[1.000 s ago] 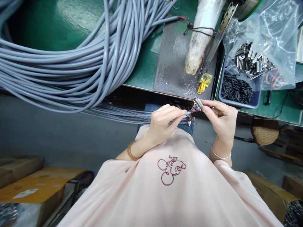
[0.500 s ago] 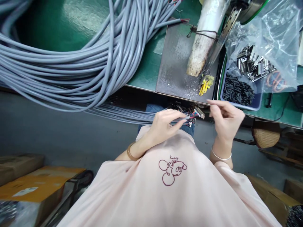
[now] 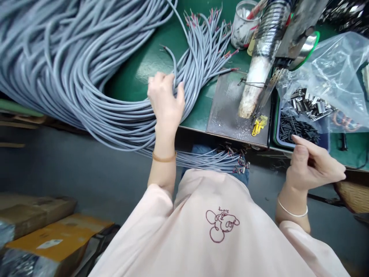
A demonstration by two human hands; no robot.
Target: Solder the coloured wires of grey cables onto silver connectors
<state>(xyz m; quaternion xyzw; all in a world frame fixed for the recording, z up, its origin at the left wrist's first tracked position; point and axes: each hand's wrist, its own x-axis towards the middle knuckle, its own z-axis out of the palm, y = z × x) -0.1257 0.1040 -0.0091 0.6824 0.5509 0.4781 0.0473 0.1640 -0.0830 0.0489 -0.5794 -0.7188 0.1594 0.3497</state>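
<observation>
My left hand (image 3: 165, 100) is over the big bundle of grey cables (image 3: 115, 115) on the bench. Its curled fingers and thumb close around one grey cable (image 3: 174, 65), whose stripped end sticks up past them. My right hand (image 3: 315, 165) hovers in front of the blue bin, thumb and forefinger pinched together; whatever they may hold is too small to make out. Across my lap lie several finished-looking cables (image 3: 198, 159) with metal connectors (image 3: 242, 165) on their ends.
A dark plate (image 3: 225, 111) on the bench carries a small yellow clip-like piece (image 3: 259, 125), beneath a white-wrapped tube (image 3: 250, 92). The blue bin (image 3: 327, 142) holds black sleeves and a plastic bag (image 3: 343, 73) of connectors. Boxes (image 3: 57, 238) stand on the floor at left.
My left hand has let go of the cable with the connector and moved up and left to the bundle on the bench. My right hand has shifted right and slightly down, still pinched.
</observation>
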